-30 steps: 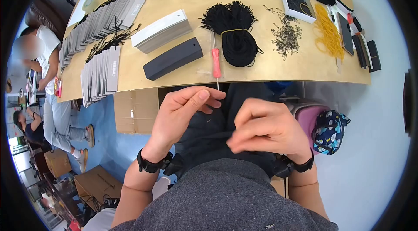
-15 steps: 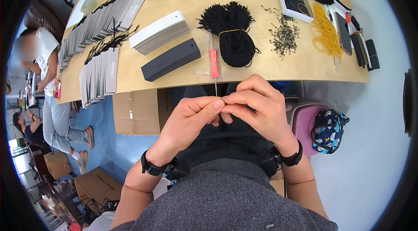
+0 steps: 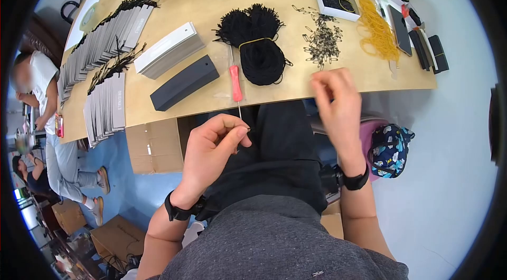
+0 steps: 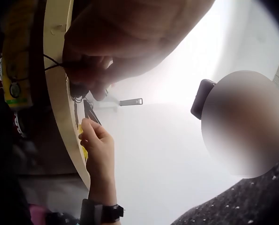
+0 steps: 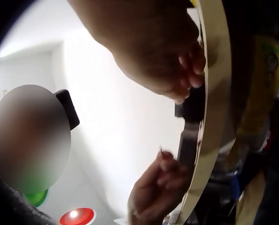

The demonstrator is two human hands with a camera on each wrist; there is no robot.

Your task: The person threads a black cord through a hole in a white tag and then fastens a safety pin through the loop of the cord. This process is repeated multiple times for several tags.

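Note:
My left hand (image 3: 214, 140) is just below the table's front edge, thumb and index finger pinching a thin black cord (image 4: 52, 62). Its loose strands cross beside the fingers in the left wrist view. By these fingers, the metal shaft of a red-handled tool (image 3: 235, 83) juts past the edge. My right hand (image 3: 338, 108) is over the edge at the right, fingers loosely bent, with nothing visible in them. Just beyond it lies a loose pile of small dark safety pins (image 3: 322, 42). A banded bundle of black cords (image 3: 261, 61) lies between the tool and the pins.
Left of the tool stand a stack of dark tags (image 3: 185, 83) and a stack of pale tags (image 3: 169, 52). Grey corded tags (image 3: 105, 106) fan out farther left. Yellow rubber bands (image 3: 377, 32) and a white box (image 3: 338, 1) lie at right. A person (image 3: 45, 79) is at far left.
My right hand met the left fingertips half a second ago, then parted and moved right and forward towards the pins. The left hand keeps its pinch near the tool's shaft.

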